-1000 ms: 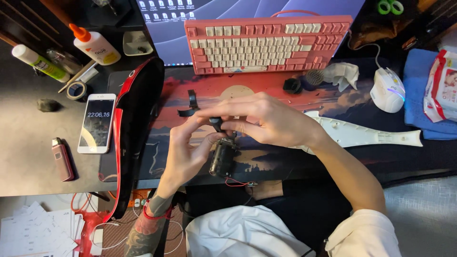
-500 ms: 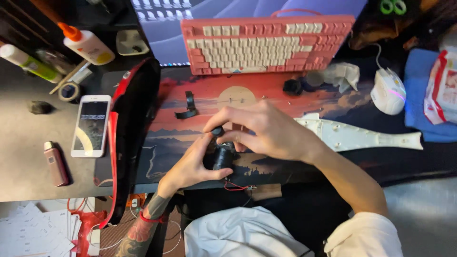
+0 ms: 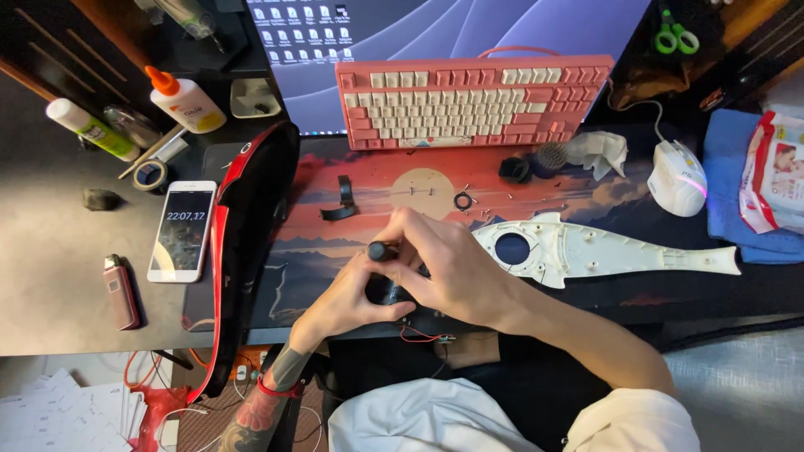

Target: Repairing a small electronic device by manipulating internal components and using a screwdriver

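the left hand (image 3: 347,301) and right hand (image 3: 444,268) met at the near edge of the desk mat (image 3: 335,192), both closed around a small black part (image 3: 387,289) with red wires (image 3: 423,337) hanging off the edge below it. the right fingers also pinched a dark screwdriver handle (image 3: 381,250) above the part; how tightly the left fingers gripped could not be told.

just right of the hands lay a long white fish-shaped shell (image 3: 603,251) with a round hole, running toward the mat's right end. left of them a red and black shell (image 3: 243,234) stood along the mat's left edge. beyond it on the bare desk lay a phone (image 3: 182,231) face up and a small dark red lighter (image 3: 121,291) near the front edge.

farther in, a black strap (image 3: 342,201) and a small black ring (image 3: 463,201) lay mid-mat. a pink keyboard (image 3: 473,100) sat at the far edge, a white mouse (image 3: 677,177) to its right, then a blue cloth (image 3: 737,184) carrying a white and red packet (image 3: 775,172). at the far left corner stood a white glue bottle (image 3: 186,102) with an orange cap and a green-labelled tube (image 3: 92,130).
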